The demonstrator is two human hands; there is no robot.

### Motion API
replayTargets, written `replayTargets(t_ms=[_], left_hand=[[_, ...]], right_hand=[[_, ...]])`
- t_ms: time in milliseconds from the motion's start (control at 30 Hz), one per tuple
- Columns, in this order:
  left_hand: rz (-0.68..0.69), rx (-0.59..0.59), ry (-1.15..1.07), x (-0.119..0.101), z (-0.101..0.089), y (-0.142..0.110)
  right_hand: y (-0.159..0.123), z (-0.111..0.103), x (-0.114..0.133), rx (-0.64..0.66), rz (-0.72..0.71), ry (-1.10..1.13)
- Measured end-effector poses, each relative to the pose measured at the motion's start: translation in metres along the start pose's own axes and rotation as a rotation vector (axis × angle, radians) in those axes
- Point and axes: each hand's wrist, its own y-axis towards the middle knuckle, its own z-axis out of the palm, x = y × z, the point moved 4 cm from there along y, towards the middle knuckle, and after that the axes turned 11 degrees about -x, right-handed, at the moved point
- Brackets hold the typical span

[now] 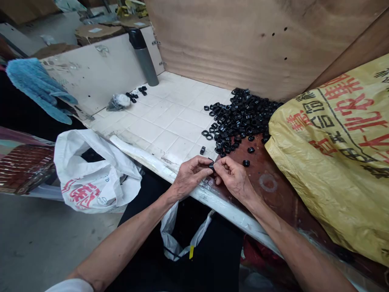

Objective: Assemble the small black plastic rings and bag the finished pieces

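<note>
Pinching a small black ring (211,165), the left hand (191,174) and right hand (233,177) close their grips on it together at the edge of the tiled surface (170,125); a heap of matching black rings (240,121) lies just beyond the grips.

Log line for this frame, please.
left hand: pinching black plastic ring | right hand: on same ring | nearby: pile of black rings
</note>
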Motion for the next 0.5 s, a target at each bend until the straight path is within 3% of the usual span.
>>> replayTargets(t_ms=[133,200,300,400,500], left_hand=[[-0.143,0.058,-0.100,0.004,0.000,0.003],[-0.130,0.078,-0.098,0.004,0.000,0.004],[0.025,0.049,0.013,0.002,-0.001,0.002],[0.307,0.016,0.257,-0.001,-0.001,-0.004],[0.502,0.061,0.420,0.000,0.004,-0.011]], right_hand=[[-0.001,-0.005,0.011,-0.102,-0.230,-0.099],[-0.001,-0.004,0.011,-0.106,-0.236,-0.127],[-0.002,0.002,0.001,-0.043,0.008,0.022],[-0.004,0.008,-0.008,0.000,0.239,0.223],[-0.007,0.010,-0.012,0.028,0.427,0.392]])
